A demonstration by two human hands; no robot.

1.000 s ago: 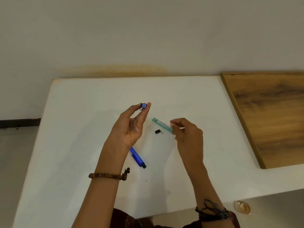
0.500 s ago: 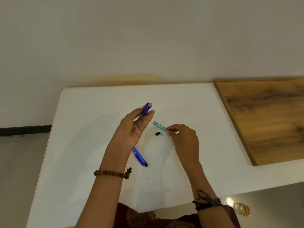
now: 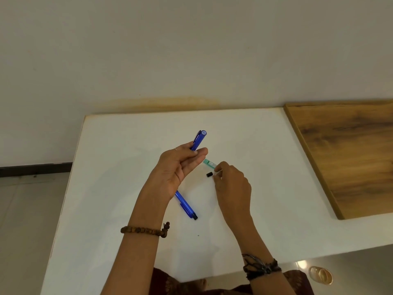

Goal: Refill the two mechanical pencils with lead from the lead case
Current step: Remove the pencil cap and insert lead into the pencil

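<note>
My left hand (image 3: 178,167) is raised over the white table (image 3: 119,188) and grips a blue mechanical pencil (image 3: 198,140), whose open top end points up and away from me. A second blue pencil (image 3: 187,207) lies on the table under my left wrist, black tip toward me. The green lead case (image 3: 209,163) lies slanted just right of my left fingertips. My right hand (image 3: 231,184) pinches its near end with thumb and forefinger. A small black cap (image 3: 209,174) rests on the table beside those fingers.
A wooden board (image 3: 348,154) covers the right part of the table. The wall runs close behind the table's far edge. A small glass object (image 3: 321,275) sits on the floor at the lower right.
My left hand has tilted the held pencil, so more of its barrel shows above the fingers. My right hand has stayed at the lead case; case and cap have not moved.
</note>
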